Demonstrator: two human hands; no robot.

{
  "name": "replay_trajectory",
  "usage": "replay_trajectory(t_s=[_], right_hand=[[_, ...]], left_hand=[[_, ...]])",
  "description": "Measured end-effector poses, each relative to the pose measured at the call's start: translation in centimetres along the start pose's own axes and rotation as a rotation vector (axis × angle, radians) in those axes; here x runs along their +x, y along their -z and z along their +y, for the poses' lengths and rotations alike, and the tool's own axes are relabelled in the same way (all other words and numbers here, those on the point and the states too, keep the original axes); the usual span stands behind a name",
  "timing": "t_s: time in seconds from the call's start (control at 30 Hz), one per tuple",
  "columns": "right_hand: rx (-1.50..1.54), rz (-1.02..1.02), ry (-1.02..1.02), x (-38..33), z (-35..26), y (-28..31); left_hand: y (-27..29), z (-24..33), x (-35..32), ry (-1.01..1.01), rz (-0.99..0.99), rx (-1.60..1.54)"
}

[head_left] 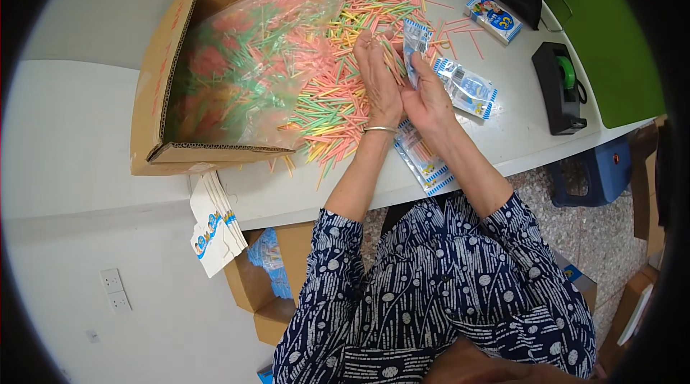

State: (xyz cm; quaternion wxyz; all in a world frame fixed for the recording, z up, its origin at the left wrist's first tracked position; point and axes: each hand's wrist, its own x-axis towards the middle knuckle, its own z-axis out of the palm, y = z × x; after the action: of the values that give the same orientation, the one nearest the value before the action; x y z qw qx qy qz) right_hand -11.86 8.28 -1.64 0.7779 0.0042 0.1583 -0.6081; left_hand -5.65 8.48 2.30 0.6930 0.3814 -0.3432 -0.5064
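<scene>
My left hand is closed around a few thin pastel sticks, its fingertips beside a big loose heap of the same sticks in pink, green and yellow. Pressed against it, my right hand grips an upright blue-and-white plastic packet, thumb across its face. The sticks lie close to the packet; whether their ends are inside I cannot tell. Another flat packet rests to the right of my right hand. Under my wrists lie more packets, with pinkish sticks showing through one.
A cardboard box on its side spills a clear bag of sticks onto the white table. At the right stand a black tape dispenser and a small printed carton. Folded cartons hang at the left edge.
</scene>
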Motion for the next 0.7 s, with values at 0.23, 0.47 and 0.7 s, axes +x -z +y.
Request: replay_trajectory(t_s=[0.23, 0.47, 0.7], right_hand=[[-0.059, -0.014, 0.062, -0.7, 0.0, -1.0], [-0.135, 0.051, 0.107, -1.5, -0.2, -1.7], [-0.572, -0.103, 0.169, -2.1, -3.5, -1.1]], left_hand=[[0.8, -0.9, 0.7, 0.067, 0.007, -0.052], [0.7, -1.6, 1.5, 0.122, 0.078, -0.076], [3.9, 0.8, 3.7, 0.134, 0.031, -0.177]])
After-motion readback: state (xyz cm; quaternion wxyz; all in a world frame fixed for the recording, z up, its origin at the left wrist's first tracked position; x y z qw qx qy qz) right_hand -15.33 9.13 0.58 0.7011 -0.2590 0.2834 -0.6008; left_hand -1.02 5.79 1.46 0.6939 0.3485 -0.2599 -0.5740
